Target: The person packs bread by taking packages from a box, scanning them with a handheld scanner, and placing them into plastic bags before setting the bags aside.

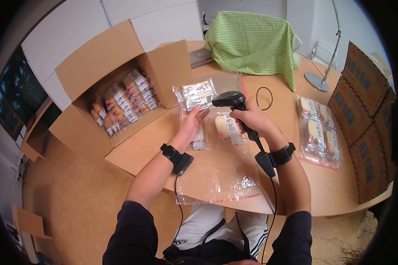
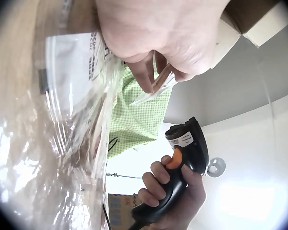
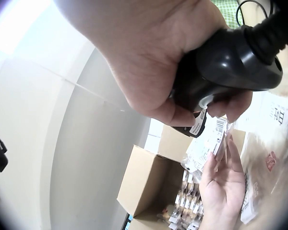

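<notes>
My right hand (image 1: 257, 120) grips the handle of a black barcode scanner (image 1: 231, 100), whose head points left. In the left wrist view, its orange trigger (image 2: 174, 159) shows beside the fingers. My left hand (image 1: 189, 128) pinches the edge of a clear-wrapped food packet with a white label (image 1: 198, 102), tilted up in front of the scanner head. In the right wrist view, the packet's barcode label (image 3: 212, 139) faces the scanner. Below the hands, a wrapped bread packet (image 1: 225, 128) and another partly hidden packet (image 1: 199, 139) lie on a large clear plastic bag (image 1: 212, 176).
An open cardboard box (image 1: 163, 66) with several wrapped packets stands at the left. At the right lie several packets in a clear bag (image 1: 318, 132), beside printed cartons (image 1: 358, 119). Behind are a green checked cloth (image 1: 252, 42) over something and a lamp base (image 1: 316, 82).
</notes>
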A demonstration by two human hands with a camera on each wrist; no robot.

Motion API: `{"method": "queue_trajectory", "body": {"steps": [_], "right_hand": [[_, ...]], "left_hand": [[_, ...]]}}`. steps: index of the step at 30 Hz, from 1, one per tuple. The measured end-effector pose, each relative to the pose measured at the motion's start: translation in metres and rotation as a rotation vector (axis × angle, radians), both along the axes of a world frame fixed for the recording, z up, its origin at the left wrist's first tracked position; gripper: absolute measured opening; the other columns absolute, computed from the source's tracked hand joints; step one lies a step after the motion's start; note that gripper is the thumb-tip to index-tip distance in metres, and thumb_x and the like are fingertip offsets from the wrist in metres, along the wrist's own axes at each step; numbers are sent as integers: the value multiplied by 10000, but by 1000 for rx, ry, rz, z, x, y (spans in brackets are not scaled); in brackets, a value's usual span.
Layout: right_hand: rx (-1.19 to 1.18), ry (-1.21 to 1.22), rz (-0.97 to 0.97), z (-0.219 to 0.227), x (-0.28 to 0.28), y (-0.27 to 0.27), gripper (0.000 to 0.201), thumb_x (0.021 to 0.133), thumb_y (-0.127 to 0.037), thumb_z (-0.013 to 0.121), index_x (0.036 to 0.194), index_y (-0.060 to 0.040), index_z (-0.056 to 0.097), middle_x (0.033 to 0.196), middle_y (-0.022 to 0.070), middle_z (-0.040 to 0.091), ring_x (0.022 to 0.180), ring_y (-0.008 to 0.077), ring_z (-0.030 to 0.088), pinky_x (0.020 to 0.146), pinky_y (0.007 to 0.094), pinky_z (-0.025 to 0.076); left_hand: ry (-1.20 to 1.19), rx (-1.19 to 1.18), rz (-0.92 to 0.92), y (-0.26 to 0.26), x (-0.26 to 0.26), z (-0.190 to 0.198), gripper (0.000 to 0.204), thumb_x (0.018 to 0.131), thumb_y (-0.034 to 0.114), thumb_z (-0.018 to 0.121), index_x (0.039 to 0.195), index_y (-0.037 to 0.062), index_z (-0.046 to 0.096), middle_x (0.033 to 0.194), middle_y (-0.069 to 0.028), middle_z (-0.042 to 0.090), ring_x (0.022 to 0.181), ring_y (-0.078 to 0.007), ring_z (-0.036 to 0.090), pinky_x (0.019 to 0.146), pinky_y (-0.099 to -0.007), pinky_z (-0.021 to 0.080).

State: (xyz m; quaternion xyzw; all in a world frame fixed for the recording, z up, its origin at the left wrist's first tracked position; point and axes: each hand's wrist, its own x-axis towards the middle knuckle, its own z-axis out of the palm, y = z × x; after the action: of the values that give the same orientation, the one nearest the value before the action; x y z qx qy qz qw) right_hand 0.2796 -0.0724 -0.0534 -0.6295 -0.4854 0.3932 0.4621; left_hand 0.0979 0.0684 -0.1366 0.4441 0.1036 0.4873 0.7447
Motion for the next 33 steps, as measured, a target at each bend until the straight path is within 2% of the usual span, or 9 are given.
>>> {"method": "queue_trajectory", "body": {"steps": [7, 9, 11, 16, 21, 27, 30, 32, 33], "right_hand": [[27, -22, -8, -2, 7, 1, 339, 829, -220, 643, 957, 82, 556, 716, 73, 559, 526, 142, 565, 483, 283, 493], [-3, -106, -15, 0, 8, -1, 431, 844, -274, 615, 1053, 96, 541, 835, 126, 617, 679, 187, 624, 557, 301, 525], [66, -266, -181, -7, 13, 0, 380, 879, -308, 593, 1035, 31, 525, 838, 86, 567, 695, 148, 587, 567, 296, 491], [-51, -540, -255, -40, 51, 17, 547, 875, -318, 513, 1207, 112, 454, 1169, 380, 556, 1090, 472, 569, 932, 478, 440], [-56, -773, -351, -58, 56, 15, 512, 890, -313, 556, 1219, 72, 480, 1175, 346, 551, 1110, 465, 545, 957, 480, 436], [-1, -920, -310, -75, 65, 13, 448, 836, -179, 643, 1201, 38, 502, 1158, 293, 556, 1105, 450, 525, 951, 484, 435], [-11, -940, -312, -77, 67, 15, 473, 829, -166, 662, 1232, 22, 503, 1167, 267, 570, 1113, 425, 534, 956, 464, 437], [-13, -940, -322, -81, 69, 16, 499, 830, -162, 669, 1260, 22, 497, 1176, 256, 578, 1120, 414, 542, 965, 449, 437], [7, -942, -326, -83, 70, 17, 500, 826, -160, 674, 1258, 21, 500, 1176, 251, 579, 1123, 411, 539, 966, 449, 436]], "left_hand": [[-1, 4, -12, -1, 0, 1, 425, 954, 22, 530, 1341, 91, 369, 1249, -110, 555, 1109, -241, 593, 951, -417, 538], [-4, -8, -23, -1, -2, 0, 424, 953, 14, 527, 1338, 95, 367, 1259, -104, 550, 1120, -238, 587, 949, -429, 537], [29, -18, 13, -4, -3, 4, 375, 956, 54, 528, 1313, 72, 416, 1217, -114, 580, 1077, -233, 609, 900, -398, 552], [35, -139, -49, 12, -7, -10, 292, 930, 140, 571, 1209, 70, 520, 1129, -86, 625, 1045, -217, 620, 828, -371, 552], [-10, -207, -113, 19, -7, -11, 290, 924, 218, 557, 1181, 83, 561, 1134, -54, 635, 1030, -201, 623, 860, -356, 524], [94, -445, -25, -4, -11, 16, 301, 953, 291, 525, 1170, 90, 582, 1032, -37, 654, 857, -142, 600, 659, -280, 465], [-12, -374, -193, 24, -15, -15, 377, 960, 269, 523, 1262, 44, 530, 1011, -44, 653, 885, -182, 613, 795, -310, 473], [-287, -327, -544, 27, -16, -18, 423, 976, 243, 515, 1307, -13, 459, 780, -22, 563, 694, -140, 530, 621, -258, 437], [-284, -332, -544, 28, -16, -20, 423, 976, 243, 515, 1307, -13, 459, 780, -22, 563, 694, -140, 530, 621, -258, 437]]}}
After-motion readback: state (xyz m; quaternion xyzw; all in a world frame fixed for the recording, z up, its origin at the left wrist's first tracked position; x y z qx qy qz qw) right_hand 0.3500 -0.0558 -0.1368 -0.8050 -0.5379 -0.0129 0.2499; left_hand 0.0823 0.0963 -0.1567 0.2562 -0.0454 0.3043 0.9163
